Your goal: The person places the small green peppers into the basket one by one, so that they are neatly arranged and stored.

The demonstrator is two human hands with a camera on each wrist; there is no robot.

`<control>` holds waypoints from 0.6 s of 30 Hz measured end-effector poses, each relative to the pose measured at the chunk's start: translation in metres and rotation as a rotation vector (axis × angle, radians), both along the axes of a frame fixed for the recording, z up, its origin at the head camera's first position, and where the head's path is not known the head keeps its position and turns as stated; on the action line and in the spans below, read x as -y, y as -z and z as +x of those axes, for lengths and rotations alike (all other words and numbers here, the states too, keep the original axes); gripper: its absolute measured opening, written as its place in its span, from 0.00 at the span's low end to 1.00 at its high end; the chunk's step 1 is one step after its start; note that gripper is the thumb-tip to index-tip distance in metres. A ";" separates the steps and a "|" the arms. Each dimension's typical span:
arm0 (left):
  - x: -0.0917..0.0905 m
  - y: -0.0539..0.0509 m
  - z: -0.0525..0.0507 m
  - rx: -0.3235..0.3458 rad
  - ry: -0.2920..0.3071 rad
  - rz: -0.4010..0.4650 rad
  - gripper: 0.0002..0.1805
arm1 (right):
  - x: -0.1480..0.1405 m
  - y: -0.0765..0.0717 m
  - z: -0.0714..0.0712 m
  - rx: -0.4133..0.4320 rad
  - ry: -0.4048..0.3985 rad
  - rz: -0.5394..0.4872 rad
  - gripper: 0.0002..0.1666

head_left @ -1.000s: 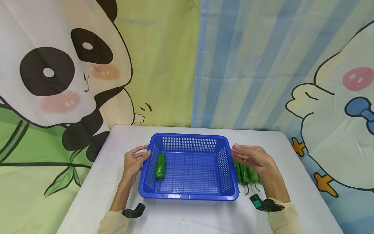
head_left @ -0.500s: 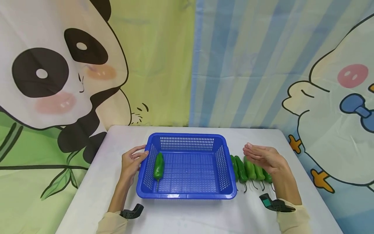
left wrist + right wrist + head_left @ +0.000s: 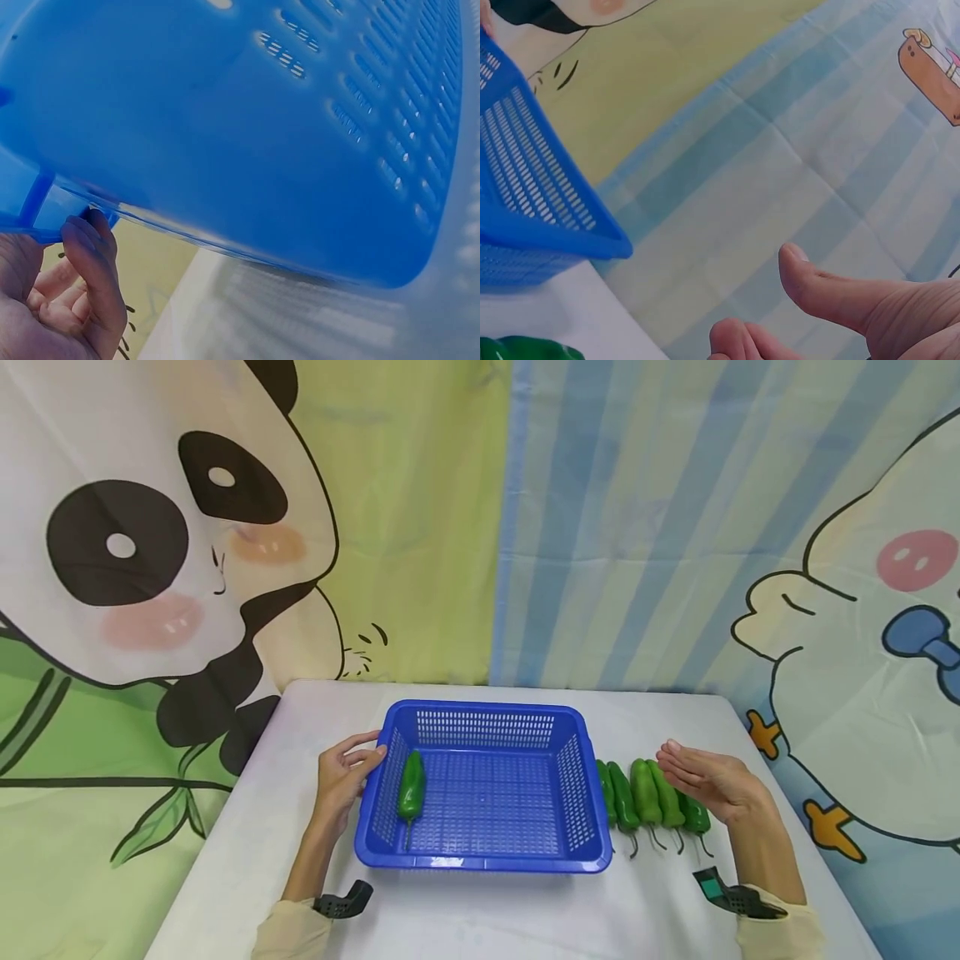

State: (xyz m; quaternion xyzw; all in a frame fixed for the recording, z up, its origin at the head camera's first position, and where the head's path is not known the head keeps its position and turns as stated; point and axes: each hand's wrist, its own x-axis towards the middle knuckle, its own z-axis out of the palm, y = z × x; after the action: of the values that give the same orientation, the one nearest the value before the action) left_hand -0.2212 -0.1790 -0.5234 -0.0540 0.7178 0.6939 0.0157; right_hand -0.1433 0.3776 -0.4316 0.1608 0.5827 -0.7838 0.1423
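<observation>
In the head view a blue basket point(image 3: 483, 867) holds one green pepper point(image 3: 411, 787) at its left side. The left hand point(image 3: 341, 785) grips the basket's left rim; the left wrist view shows its fingers point(image 3: 94, 274) curled at the rim of the basket point(image 3: 225, 135). To the right of the basket lies a row of several green peppers point(image 3: 645, 793), the leftmost partly hidden by the basket. The right hand point(image 3: 716, 781) is over the right end of that row, fingers extended and holding nothing. Its thumb and fingertips show in the right wrist view, apart from the basket point(image 3: 540, 232).
The white table point(image 3: 525, 914) extends around the basket. Behind it hangs a curtain point(image 3: 420, 527) with a panda, blue stripes and a white cartoon figure. Each wrist wears a black band.
The right hand has moved right, away from the basket's right rim and along the row, so more of the peppers show. The left hand keeps its grip on the rim.
</observation>
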 end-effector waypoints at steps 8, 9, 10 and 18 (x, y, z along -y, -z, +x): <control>-0.001 0.000 -0.001 0.003 0.003 -0.011 0.26 | -0.016 0.008 0.005 0.004 0.008 0.010 0.17; -0.001 0.000 -0.001 0.003 0.002 -0.014 0.25 | -0.018 0.009 0.005 -0.001 0.004 0.010 0.18; 0.000 0.001 0.000 0.001 0.002 -0.015 0.25 | -0.020 0.010 0.006 -0.008 0.001 0.004 0.18; 0.001 -0.001 -0.001 -0.009 0.005 -0.036 0.26 | -0.037 0.014 0.009 -0.038 0.015 0.013 0.18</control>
State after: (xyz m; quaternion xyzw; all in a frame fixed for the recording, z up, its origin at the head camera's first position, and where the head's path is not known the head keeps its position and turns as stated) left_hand -0.2220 -0.1802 -0.5223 -0.0494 0.7303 0.6812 0.0133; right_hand -0.1346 0.4150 -0.4451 0.1512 0.5892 -0.7839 0.1245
